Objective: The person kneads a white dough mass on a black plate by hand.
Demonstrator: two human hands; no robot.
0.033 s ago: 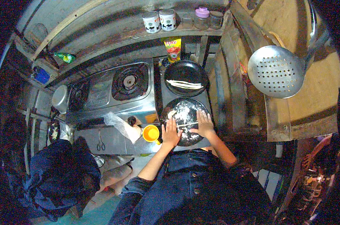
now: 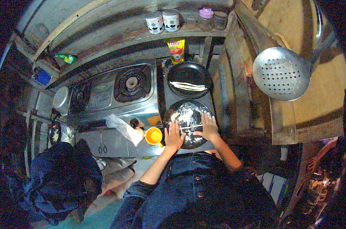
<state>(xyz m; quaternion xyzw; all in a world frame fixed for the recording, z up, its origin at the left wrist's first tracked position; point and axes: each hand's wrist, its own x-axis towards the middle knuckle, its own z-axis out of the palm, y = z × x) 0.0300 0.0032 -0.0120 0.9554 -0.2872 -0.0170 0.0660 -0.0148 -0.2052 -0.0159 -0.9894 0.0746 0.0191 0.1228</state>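
Your left hand [image 2: 174,136] and right hand [image 2: 208,128] lie flat, palms down, just right of the frame's centre, over a floured black round plate [image 2: 192,143]. The grip of each is released, fingers stretched toward the top of the frame, clenched on nothing. A thin white dough strip [image 2: 190,127] runs across the plate between your hands, tilting slightly up toward the right; its ends meet your hands, though you cannot tell how far they reach beneath them. A small dough piece [image 2: 175,116] sits near the plate's left rim, just above your left fingertips.

Directly above, a second black plate [image 2: 188,71] holds several long white strips [image 2: 188,86] side by side. Just left of your left hand, a yellow mug [image 2: 154,136] stands on the grey counter [image 2: 88,142], with a clear plastic bag [image 2: 132,133] of white contents beside it. Farther left are scissors [image 2: 102,147], and a two-burner stove [image 2: 101,100] fills the area above. A perforated skimmer [image 2: 281,73] hangs at upper right.
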